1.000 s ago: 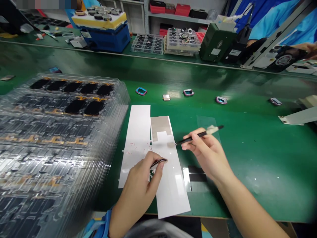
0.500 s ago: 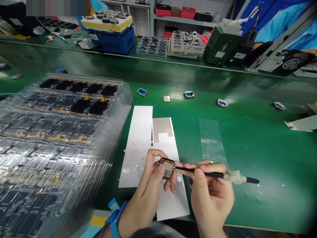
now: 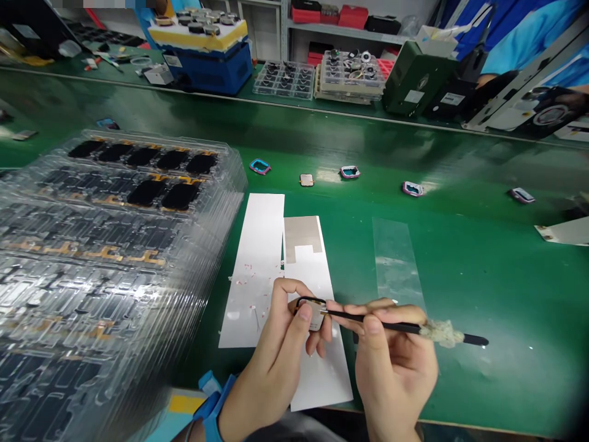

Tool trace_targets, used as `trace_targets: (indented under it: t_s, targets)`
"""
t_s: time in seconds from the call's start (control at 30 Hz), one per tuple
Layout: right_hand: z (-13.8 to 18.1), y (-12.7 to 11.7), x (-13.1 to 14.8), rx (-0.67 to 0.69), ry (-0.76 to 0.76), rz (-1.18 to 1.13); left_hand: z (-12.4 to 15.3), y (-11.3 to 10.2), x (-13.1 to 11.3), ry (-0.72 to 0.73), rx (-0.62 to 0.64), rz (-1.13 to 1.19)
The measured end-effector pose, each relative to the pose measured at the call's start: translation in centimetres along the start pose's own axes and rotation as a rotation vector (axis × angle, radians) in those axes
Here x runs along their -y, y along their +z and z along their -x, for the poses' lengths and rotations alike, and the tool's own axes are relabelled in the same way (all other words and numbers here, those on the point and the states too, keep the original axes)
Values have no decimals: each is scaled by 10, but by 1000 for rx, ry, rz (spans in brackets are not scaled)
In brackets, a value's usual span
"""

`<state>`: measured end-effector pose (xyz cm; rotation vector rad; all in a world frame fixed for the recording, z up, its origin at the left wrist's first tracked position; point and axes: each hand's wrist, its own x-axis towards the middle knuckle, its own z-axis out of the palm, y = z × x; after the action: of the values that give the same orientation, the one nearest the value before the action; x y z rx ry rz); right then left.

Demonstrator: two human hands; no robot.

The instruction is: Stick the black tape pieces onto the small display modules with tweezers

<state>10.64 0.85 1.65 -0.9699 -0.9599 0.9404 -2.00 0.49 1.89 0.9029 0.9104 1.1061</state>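
My left hand [image 3: 280, 344], with a blue strap at the wrist, is closed around a small watch display module [image 3: 316, 314]. The module has a black rim and a pale metallic back that faces up, and my thumb presses on its left part. In my right hand [image 3: 396, 350] are black tweezers [image 3: 359, 317], pinched like a pen. Their tip reaches the module's right edge; whether it grips anything there is too small to tell. Yellowish tape wraps the rear of the tweezers. Beneath both hands lies a white sheet [image 3: 322, 380] bearing a grey film piece [image 3: 300, 230].
Stacked clear trays [image 3: 115, 233] with black screens fill the left side. A second white sheet [image 3: 257, 245] and a clear film strip [image 3: 398, 264] lie on the green table. Beyond are small watch frames [image 3: 260, 166] and a square part [image 3: 306, 180]. A shelf with boxes [image 3: 202, 67] runs behind.
The module has tilted slightly in my left hand, so its back looks flatter. My right hand and the tweezers have shifted a little to the right. The whole view has moved slightly.
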Motion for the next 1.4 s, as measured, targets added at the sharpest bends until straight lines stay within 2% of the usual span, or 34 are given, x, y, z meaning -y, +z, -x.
trace_targets:
  t_s: [0.33,0.5,0.67,0.83,1.0,1.13,1.2,1.3,1.4]
  targets:
    - [0,0,-2,10,1,0,2,1,2,27,-29,-29]
    - [0,-4,-3,3,120,-1,1,1,5,38,-35,-16]
    - [-3,-5,-6,23,174,-27,1,-1,9,42,-73,-55]
    - [-3,-5,-6,16,158,-24,-2,-3,12,43,-116,-102]
    - [-6,-15,7,-32,125,-14,-4,-2,6,-13,-169,-118]
    - [-31,-21,20,79,92,93,-3,-2,3,-56,-127,-204]
    - [-51,-18,18,152,114,131,-2,-2,3,-40,-89,-303]
    - [-79,-5,-2,249,217,188,-4,-2,6,67,-24,-526]
    - [-93,12,-33,334,265,223,-7,-4,8,140,36,-727]
